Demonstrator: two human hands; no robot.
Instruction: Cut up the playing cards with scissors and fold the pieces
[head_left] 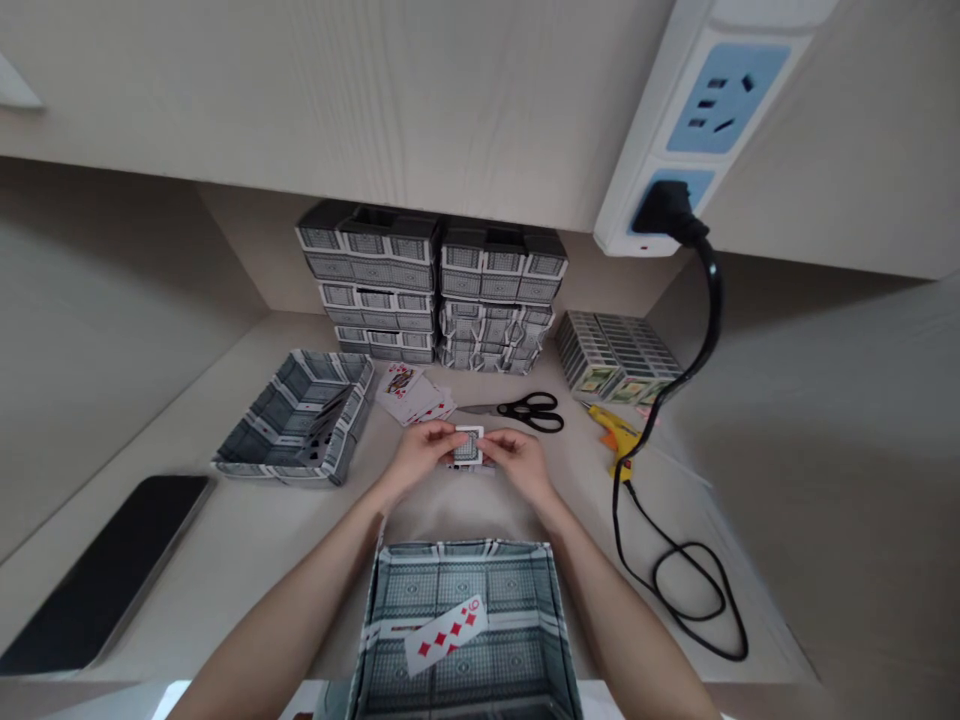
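Between both hands is a playing card (469, 447), patterned back facing me; it looks folded small. My left hand (426, 448) pinches its left edge and my right hand (519, 458) pinches its right edge. More card surface (480, 469) shows just below it, partly hidden by the fingers. Several loose playing cards (409, 397) lie face up beyond my left hand. Black-handled scissors (531, 409) rest just past my right hand. Closest to me stands a box made of cards (465, 660), with a cut diamond card (448, 634) inside.
An open card-made tray (289, 405) holding cards stands left, near a black phone-like slab (112, 560). Stacked card boxes (435, 285) line the back wall. Packs of cards (615, 355), a yellow glue gun (616, 435) and its looping black cord (712, 330) sit right, below a power strip (705, 130).
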